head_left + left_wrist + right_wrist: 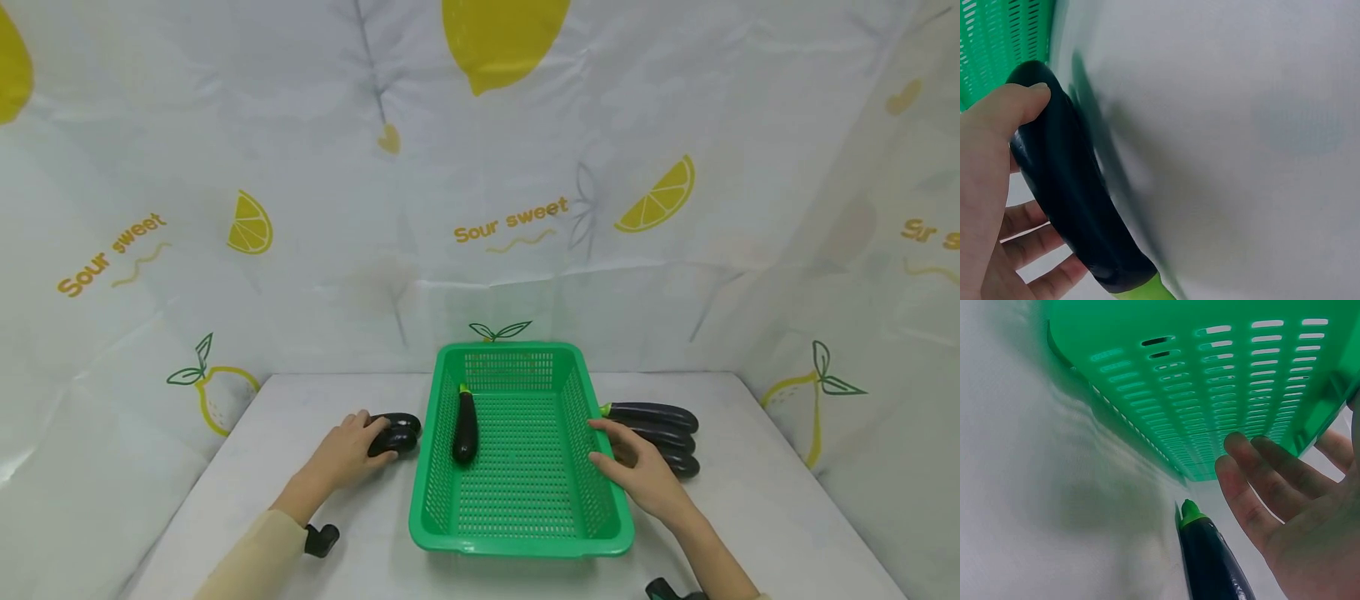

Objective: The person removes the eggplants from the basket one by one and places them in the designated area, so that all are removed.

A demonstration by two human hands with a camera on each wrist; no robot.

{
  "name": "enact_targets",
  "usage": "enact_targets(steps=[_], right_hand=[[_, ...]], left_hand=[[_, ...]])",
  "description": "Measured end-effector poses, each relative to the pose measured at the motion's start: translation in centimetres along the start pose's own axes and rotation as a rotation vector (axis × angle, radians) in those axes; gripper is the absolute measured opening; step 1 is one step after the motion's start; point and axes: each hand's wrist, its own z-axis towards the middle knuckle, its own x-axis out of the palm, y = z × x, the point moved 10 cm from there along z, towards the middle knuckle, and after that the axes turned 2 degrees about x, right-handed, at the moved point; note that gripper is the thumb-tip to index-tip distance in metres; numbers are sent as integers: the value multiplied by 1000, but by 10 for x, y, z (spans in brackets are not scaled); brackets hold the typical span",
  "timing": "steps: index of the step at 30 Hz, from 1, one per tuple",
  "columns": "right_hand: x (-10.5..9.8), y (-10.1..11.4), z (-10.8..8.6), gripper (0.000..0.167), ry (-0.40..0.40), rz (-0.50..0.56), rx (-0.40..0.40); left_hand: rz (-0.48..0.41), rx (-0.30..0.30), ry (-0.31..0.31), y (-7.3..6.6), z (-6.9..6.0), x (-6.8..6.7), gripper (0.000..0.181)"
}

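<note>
A green plastic basket [521,546] stands in the middle of the table, with one dark purple eggplant [466,429] lying along its left side. Left of the basket, my left hand [348,450] grips an eggplant [1072,181], thumb on one side and fingers on the other. Another eggplant [401,421] lies right beside it in the head view. On the basket's right side, my right hand [643,473] holds the rim, thumb over the edge. Several of its fingers [1272,475] lie against the slotted outer wall.
Three eggplants [660,435] lie side by side right of the basket, partly behind my right hand. A white table [780,508] bears everything. Behind it hangs a white sheet [337,250] with lemon prints.
</note>
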Motion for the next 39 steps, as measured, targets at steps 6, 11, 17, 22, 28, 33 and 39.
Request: enact_targets(steps=[6,11,17,22,28,33,39], right_hand=[[1,2,0,51,2,-4,-7],[1,1,0,51,0,-10,-3],[1,1,0,50,-1,1,-14],[1,2,-1,50,0,3,-27],[1,1,-1,51,0,3,-21],[1,2,-1,51,-4,-4,-27],[0,2,-1,51,-6,-6,-23]], left_hand=[[15,-5,3,-1,-1,4,50],[39,8,-23,-1,-2,7,49],[45,-4,-19,-2,-2,4,51],[62,16,-19,-8,-1,-5,50],[69,78,-53,-21,3,-24,37],[87,162,-138,-40,6,-48,25],[94,254,-220,-65,10,-72,20]])
